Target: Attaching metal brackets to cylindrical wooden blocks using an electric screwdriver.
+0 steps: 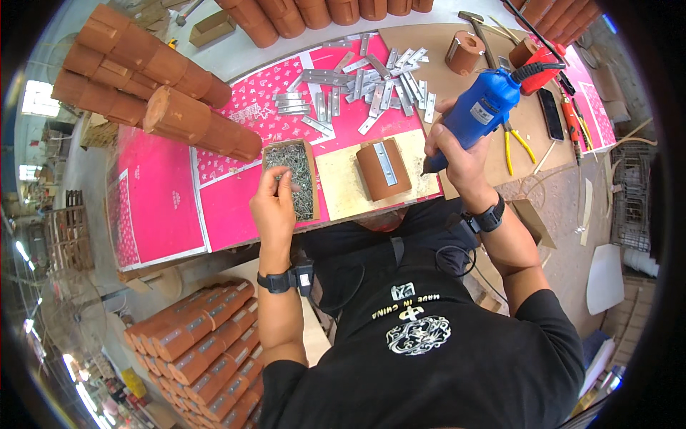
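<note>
My left hand (275,204) hovers over an open box of small metal screws (299,182), thumb and fingers curled together; anything between the fingertips is too small to make out. In my right hand (461,157) is a blue corded electric screwdriver (484,107), its dark tip angled down to the left, apart from the work. Between my hands a brown ribbed cylinder block (370,176) lies on its side on a pale wooden board (339,193). A silver metal strip with holes (386,164) sits lengthwise on top of the block.
Loose metal strips (357,86) are scattered beyond the board. Stacked brown cylinders (193,125) stand at the left, with more along the back. Yellow-handled pliers (518,146), a hammer (480,32), a phone (550,114) and another cylinder (464,53) lie right. The tool's cord (536,69) runs upward.
</note>
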Action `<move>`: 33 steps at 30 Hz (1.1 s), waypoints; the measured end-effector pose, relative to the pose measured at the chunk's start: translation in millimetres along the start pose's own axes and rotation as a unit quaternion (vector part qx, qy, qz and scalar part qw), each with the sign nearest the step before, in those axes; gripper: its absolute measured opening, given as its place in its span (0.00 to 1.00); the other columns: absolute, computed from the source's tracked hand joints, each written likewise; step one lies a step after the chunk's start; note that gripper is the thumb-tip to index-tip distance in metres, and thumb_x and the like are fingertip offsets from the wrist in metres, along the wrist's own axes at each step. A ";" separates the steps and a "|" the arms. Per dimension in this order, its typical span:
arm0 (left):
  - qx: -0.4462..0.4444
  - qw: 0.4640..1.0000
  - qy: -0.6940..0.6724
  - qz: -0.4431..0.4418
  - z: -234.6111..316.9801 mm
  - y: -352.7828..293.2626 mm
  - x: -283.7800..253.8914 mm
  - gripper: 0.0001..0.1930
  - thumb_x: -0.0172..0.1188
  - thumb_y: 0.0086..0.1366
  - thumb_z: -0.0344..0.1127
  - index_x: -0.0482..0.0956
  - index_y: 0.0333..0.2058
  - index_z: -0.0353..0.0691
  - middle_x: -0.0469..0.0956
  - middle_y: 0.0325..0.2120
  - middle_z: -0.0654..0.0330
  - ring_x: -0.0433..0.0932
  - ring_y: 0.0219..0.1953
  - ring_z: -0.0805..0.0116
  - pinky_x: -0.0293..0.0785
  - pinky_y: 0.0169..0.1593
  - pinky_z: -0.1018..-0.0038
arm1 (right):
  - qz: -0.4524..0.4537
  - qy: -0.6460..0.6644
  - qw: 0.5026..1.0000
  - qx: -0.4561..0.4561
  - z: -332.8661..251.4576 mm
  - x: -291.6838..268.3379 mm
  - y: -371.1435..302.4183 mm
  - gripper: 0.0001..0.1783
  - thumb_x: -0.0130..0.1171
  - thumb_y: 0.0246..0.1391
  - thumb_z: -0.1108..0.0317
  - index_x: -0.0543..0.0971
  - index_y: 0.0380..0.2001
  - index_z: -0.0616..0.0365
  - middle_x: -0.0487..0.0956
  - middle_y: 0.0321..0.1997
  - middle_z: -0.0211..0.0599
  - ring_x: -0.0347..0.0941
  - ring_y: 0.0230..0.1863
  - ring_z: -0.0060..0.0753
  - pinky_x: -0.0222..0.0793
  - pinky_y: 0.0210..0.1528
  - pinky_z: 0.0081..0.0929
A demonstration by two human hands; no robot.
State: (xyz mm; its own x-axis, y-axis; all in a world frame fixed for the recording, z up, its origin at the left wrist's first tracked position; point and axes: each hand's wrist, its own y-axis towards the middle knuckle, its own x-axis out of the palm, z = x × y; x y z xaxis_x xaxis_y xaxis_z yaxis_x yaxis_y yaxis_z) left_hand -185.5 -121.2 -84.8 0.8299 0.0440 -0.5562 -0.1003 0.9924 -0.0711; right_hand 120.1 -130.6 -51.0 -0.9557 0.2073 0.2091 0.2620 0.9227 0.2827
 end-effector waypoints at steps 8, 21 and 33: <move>0.069 0.935 -0.338 -0.079 13.4 -4.7 39.7 0.07 0.55 0.71 0.28 0.71 0.46 0.35 0.83 0.39 0.50 0.84 0.41 0.66 0.81 0.35 0.77 | 0.028 0.071 0.997 -0.021 -19.8 14.5 16.6 0.15 0.55 0.54 0.77 0.70 0.46 0.66 0.74 0.24 0.34 0.73 0.20 0.25 0.68 0.24 0.23; 0.057 0.946 -0.263 -0.179 49.6 -29.3 82.9 0.08 0.64 0.66 0.28 0.83 0.41 0.31 0.84 0.32 0.60 0.79 0.30 0.78 0.76 0.33 0.80 | -0.034 0.134 0.990 -0.031 -49.0 50.1 26.1 0.19 0.54 0.57 0.70 0.66 0.50 0.63 0.67 0.21 0.33 0.68 0.19 0.27 0.70 0.27 0.29; 0.124 0.956 -0.237 -0.124 49.4 -35.0 88.1 0.08 0.67 0.63 0.28 0.85 0.40 0.33 0.83 0.28 0.66 0.75 0.29 0.82 0.71 0.35 0.82 | -0.070 0.157 0.984 -0.038 -41.6 49.8 19.7 0.16 0.56 0.56 0.76 0.70 0.47 0.68 0.75 0.25 0.36 0.74 0.20 0.25 0.70 0.24 0.22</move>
State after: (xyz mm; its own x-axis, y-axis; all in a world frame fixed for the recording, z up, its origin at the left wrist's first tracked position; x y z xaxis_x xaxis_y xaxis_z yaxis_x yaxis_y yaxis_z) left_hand -81.8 -146.4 -90.5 0.9724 -0.2077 -0.1067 0.2164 0.9732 0.0778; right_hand 83.3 -115.6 3.8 -0.8977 -0.0407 0.4387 0.1521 0.9058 0.3954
